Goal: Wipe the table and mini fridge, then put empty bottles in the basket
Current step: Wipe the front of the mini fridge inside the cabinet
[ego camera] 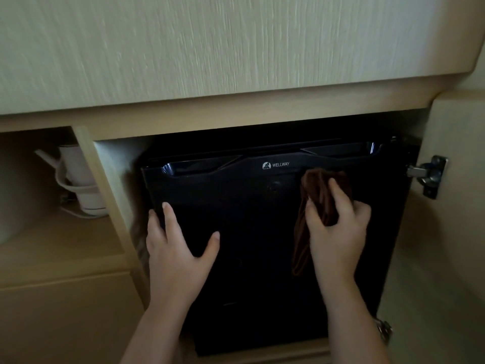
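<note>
A black mini fridge (249,206) with a white logo near its top sits inside a light wooden cabinet. My left hand (175,248) grips the left edge of the fridge door, fingers wrapped round the edge and thumb spread on the front. My right hand (338,229) presses a brown cloth (324,190) against the upper right of the door; part of the cloth hangs down beside my wrist. No bottles or basket are in view.
The wooden tabletop (210,48) overhangs the cabinet above. The cabinet door (446,232) stands open at the right, with metal hinges (430,176). In a shelf compartment at the left stands a white appliance with a coiled cord (78,185).
</note>
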